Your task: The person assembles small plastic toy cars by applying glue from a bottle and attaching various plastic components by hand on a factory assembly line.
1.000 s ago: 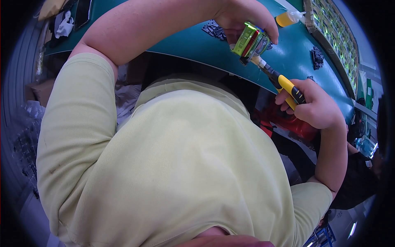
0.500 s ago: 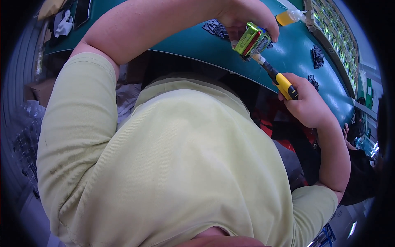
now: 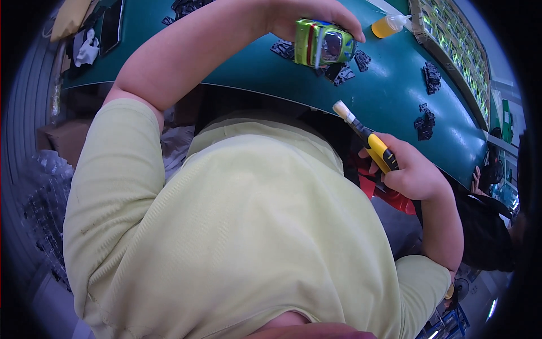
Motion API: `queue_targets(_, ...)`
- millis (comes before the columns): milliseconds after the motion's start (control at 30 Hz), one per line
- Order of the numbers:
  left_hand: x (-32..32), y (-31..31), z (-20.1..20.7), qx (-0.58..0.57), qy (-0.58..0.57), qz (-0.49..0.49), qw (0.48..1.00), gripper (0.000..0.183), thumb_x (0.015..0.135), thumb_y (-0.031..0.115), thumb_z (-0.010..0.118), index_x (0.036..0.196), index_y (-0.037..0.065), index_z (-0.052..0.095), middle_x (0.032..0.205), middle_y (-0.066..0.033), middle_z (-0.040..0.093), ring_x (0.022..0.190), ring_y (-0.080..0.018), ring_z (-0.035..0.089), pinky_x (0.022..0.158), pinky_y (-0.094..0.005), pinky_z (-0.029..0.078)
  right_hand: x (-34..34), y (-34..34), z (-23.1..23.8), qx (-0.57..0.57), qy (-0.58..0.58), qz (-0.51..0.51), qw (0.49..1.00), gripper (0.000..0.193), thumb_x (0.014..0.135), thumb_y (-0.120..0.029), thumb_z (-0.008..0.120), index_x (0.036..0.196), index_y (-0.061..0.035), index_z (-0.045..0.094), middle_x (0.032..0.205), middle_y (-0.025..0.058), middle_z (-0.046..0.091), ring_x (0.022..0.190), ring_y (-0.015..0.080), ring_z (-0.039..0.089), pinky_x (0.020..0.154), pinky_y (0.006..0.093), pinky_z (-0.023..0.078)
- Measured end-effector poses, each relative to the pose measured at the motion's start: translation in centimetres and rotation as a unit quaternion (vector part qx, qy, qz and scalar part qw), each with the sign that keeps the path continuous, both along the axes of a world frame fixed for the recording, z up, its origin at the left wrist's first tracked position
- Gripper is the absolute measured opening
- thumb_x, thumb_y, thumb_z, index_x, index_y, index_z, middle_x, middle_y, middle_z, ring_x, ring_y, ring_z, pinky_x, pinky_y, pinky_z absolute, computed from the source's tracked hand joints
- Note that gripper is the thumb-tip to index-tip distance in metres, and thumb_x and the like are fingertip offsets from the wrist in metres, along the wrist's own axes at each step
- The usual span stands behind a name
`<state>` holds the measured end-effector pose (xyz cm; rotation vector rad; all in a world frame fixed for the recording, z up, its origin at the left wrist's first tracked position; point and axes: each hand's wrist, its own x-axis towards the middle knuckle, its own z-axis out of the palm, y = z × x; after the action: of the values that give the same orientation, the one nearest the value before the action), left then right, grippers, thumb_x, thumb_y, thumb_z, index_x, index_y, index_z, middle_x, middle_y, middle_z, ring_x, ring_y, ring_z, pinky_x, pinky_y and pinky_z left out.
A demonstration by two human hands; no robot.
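Observation:
My left hand [image 3: 333,16] is closed around a green toy car [image 3: 323,44] with a red stripe and dark windows, held above the green tabletop. My right hand [image 3: 409,164], lower and to the right, grips a brush [image 3: 370,140] by its yellow and black handle. Its pale bristles point up and left, past the table's near edge, and stand apart from the car. Small black plastic parts [image 3: 340,73] lie on the table just under and beside the car.
A squeeze bottle [image 3: 387,26] of orange liquid stands near a tray [image 3: 420,28] of shiny green pieces at the far right. More black parts [image 3: 431,77] lie in piles on the green table [image 3: 389,79]. At the right edge is another person's hand [image 3: 476,179].
The brush has moved down, away from the car. My left hand has shifted left and turned the car so that its windows show.

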<state>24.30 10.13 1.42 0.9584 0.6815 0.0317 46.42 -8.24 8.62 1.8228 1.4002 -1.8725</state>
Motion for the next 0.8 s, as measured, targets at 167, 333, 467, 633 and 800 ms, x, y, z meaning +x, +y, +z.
queue_targets(167,-0.7,-0.4,0.2,0.084,-0.019,0.042,0.995,0.025,0.088,0.022,0.064,0.100,0.001,0.069,0.083,-0.0080,0.069,0.066,-0.0133,0.067,0.058,-0.0280,0.056,3.4,-1.8,-2.0,0.032,0.073,-0.130,0.988,0.065,0.062,0.008,0.054,0.127,0.0011,0.051,0.107,0.0106,0.060,0.089,0.0182,0.057,0.080,0.0306,0.050)
queue_targets(333,1.0,-0.6,1.4,0.109,0.081,-0.025,0.991,0.039,0.083,0.040,0.067,0.099,0.004,0.067,0.087,-0.0159,0.068,0.070,-0.0204,0.070,0.057,-0.0289,0.058,8.2,-5.4,-4.0,0.131,0.166,-0.351,0.912,0.073,0.056,0.004,0.058,0.128,0.0018,0.050,0.104,0.0125,0.060,0.082,0.0141,0.056,0.061,0.0231,0.047)
queue_targets(467,0.7,-1.3,0.2,0.028,-0.033,0.050,0.998,0.032,0.084,0.036,0.065,0.088,0.004,0.063,0.076,-0.0110,0.064,0.060,-0.0211,0.067,0.042,-0.0309,0.055,11.6,-5.4,-4.9,0.241,0.180,-0.459,0.836,0.065,0.070,-0.002,0.058,0.133,0.0030,0.042,0.108,0.0151,0.060,0.080,0.0132,0.056,0.062,0.0225,0.048)
queue_targets(633,2.3,-1.5,0.1,0.004,-0.053,0.040,0.998,0.029,0.085,0.032,0.065,0.093,0.005,0.063,0.082,-0.0112,0.066,0.064,-0.0228,0.069,0.048,-0.0331,0.057,19.6,-5.7,-6.5,0.324,0.051,-0.571,0.752,0.041,0.081,-0.010,0.065,0.117,0.0018,0.049,0.102,0.0101,0.060,0.076,0.0099,0.055,0.059,0.0229,0.047)
queue_targets(800,4.5,-2.1,0.0,-0.032,-0.059,0.037,0.997,0.030,0.088,0.032,0.063,0.097,0.004,0.062,0.084,-0.0121,0.067,0.069,-0.0237,0.069,0.053,-0.0351,0.058,31.0,-3.8,-11.4,0.346,-0.342,-0.436,0.757,0.045,0.079,-0.023,0.070,0.114,0.0024,0.059,0.098,0.0109,0.067,0.084,0.0224,0.065,0.070,0.0348,0.052)
